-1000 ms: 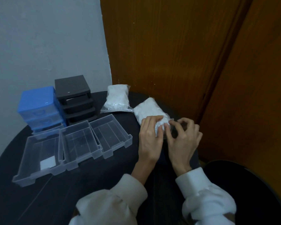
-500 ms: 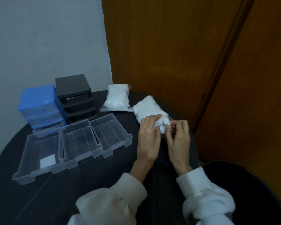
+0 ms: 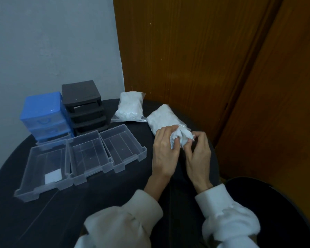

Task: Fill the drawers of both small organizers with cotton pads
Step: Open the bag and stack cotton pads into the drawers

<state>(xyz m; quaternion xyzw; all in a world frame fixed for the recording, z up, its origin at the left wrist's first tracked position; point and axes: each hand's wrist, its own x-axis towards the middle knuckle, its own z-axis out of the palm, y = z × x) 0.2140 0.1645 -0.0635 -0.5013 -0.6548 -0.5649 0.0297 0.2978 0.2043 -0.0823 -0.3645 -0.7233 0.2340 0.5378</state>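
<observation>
Between the left hand (image 3: 164,151) and right hand (image 3: 198,152), both pinching it, lies the cotton-pad bag (image 3: 164,120).

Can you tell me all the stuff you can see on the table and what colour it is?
blue organizer: 1, blue, far left of the table, by the wall
black organizer: 1, black, right beside the blue one, slots with no drawers in them
clear drawers: 3, see-through, in a row in front of the organizers
cotton pad: 1, white, in the leftmost clear drawer
far bag of pads: 1, clear with white pads, at the back near the wooden panel
near bag of pads: 1, clear with white pads, under the hands
table: 1, black, round
left hand: 1, grips the near bag's end
right hand: 1, pinches the same end
</observation>
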